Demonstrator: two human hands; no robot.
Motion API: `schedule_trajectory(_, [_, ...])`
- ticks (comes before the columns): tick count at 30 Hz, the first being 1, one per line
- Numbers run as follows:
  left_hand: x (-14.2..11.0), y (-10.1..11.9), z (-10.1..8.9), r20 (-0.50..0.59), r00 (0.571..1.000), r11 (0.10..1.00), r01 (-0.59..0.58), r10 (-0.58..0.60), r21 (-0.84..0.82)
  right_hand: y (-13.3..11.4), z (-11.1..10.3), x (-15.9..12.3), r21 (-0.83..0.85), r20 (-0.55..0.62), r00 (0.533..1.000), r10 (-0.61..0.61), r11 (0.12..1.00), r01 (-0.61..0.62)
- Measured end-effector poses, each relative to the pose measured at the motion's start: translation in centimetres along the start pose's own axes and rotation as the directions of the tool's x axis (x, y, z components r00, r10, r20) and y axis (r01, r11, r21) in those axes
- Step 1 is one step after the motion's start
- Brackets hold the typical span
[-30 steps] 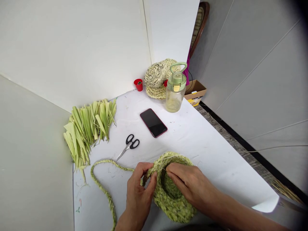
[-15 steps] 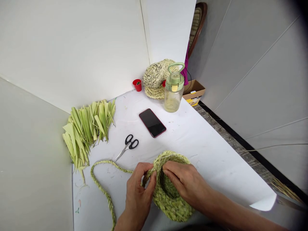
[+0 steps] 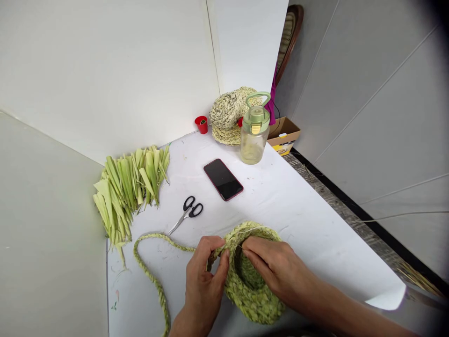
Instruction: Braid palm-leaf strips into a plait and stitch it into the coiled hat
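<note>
A round basket of braided green husk [image 3: 257,306] rests near the table's front edge, its opening tilted up toward me. My left hand [image 3: 206,276] pinches the basket's rim at its left side, where the husk braid [image 3: 154,276] joins it and trails off in a loop to the left. Inside the opening, my right hand [image 3: 277,264] is closed, thumb against fingers, on a thin needle-like piece close to the inner wall. A pale thread [image 3: 247,230] lies across the far rim. The fingertips hide most of the thin piece.
Scissors [image 3: 187,213] and a phone [image 3: 223,179] lie beyond the basket. A husk pile [image 3: 131,187] is at the left. Toward the back stand a red cup [image 3: 201,125], woven pieces [image 3: 228,114] and a bottle [image 3: 253,140]. A cardboard box [image 3: 286,135] sits past the table edge.
My right hand has drawn slightly right, away from the basket's inner wall. My left hand keeps its grip on the rim. The whole view has shifted a little.
</note>
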State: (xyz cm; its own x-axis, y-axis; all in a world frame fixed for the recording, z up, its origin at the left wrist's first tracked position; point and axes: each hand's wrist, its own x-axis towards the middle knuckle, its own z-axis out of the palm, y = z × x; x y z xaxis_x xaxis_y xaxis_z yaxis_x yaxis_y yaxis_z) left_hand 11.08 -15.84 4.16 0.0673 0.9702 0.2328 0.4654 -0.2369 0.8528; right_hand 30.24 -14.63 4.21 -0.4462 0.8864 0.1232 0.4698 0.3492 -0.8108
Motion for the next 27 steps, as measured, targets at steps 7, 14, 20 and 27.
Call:
schedule_trajectory(7, [0.1, 0.1, 0.2, -0.018, 0.999, 0.999, -0.032, 0.032, -0.024, -0.2, -0.1, -0.1, -0.009, -0.003, 1.000, -0.013, 1.000, 0.013])
schedule_trajectory(14, [0.3, 0.4, 0.0, 0.010, 1.000, 0.999, -0.026, 0.026, -0.022, -0.2, 0.0, 0.2, 0.030, -0.012, 1.000, -0.028, 0.999, 0.028])
schedule_trajectory(20, [-0.1, 0.3, 0.2, 0.076, 0.997, 1.000, 0.008, -0.007, -0.016, -0.1, 0.5, 0.5, 0.042, -0.004, 1.000, -0.012, 0.999, 0.012])
schedule_trajectory(27, [-0.2, 0.2, 0.2, 0.080, 0.997, 0.999, -0.002, 0.005, -0.034, -0.5, 0.7, 1.0, -0.035, 0.002, 1.000, 0.021, 0.999, -0.021])
